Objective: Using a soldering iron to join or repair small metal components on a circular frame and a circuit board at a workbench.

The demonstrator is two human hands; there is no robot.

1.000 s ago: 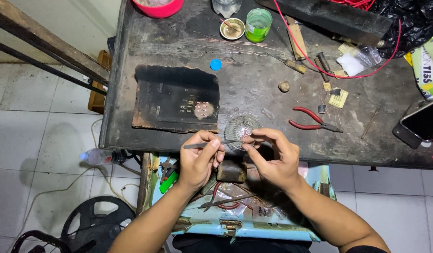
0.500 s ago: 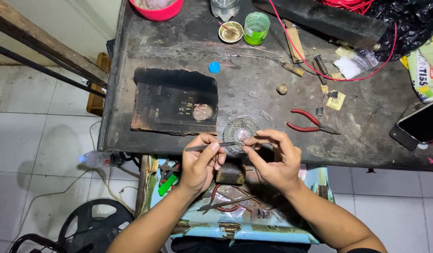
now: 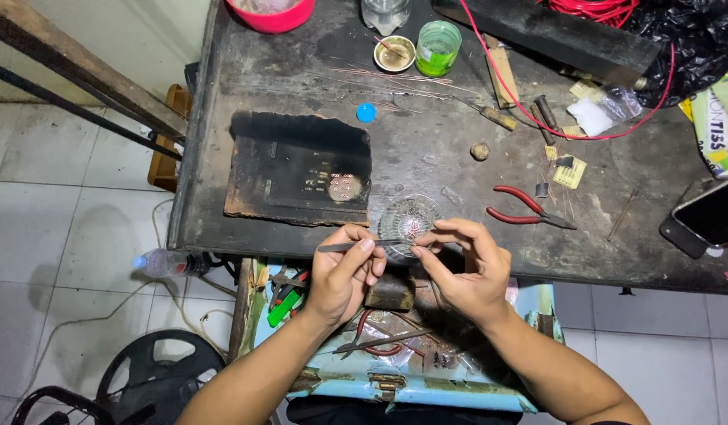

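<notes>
My left hand (image 3: 342, 275) grips slim metal tweezers (image 3: 356, 245) that point right, toward my right hand. My right hand (image 3: 462, 271) pinches something very small at its thumb and forefinger tips, right where the tweezer tips meet it; the piece is too small to make out. Both hands hover at the near edge of the dark workbench (image 3: 427, 173), just in front of a small clear glass dish (image 3: 409, 220) with tiny bits inside.
A charred black board (image 3: 297, 169) lies left of the dish. Red-handled pliers (image 3: 525, 208) lie to the right. At the back stand a green cup (image 3: 439, 47), a small bowl (image 3: 395, 53), a red basin (image 3: 273, 12) and red wire (image 3: 584, 126). A phone (image 3: 706, 216) rests at far right. An open drawer (image 3: 395, 354) with tools sits below my hands.
Both hands stay at the dish with only slight finger shifts; the tweezer tips have closed in on my right fingertips.
</notes>
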